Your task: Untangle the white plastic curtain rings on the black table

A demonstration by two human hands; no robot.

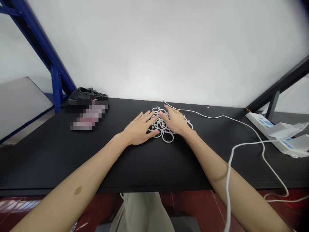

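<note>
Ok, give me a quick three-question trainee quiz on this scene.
1. True or false: the left hand and the right hand both rest open on the pile of white plastic rings.
2. The crumpled black plastic bag lies: A) at the black table's left rear, B) at its right front, C) under the hands.
3. Fill in: the thin white cable trails toward the table's ____ side.
Key: 1 true; 2 A; 3 right.

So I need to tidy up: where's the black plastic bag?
Head view: the black plastic bag lies far left on the table, beside the blue frame.
</note>
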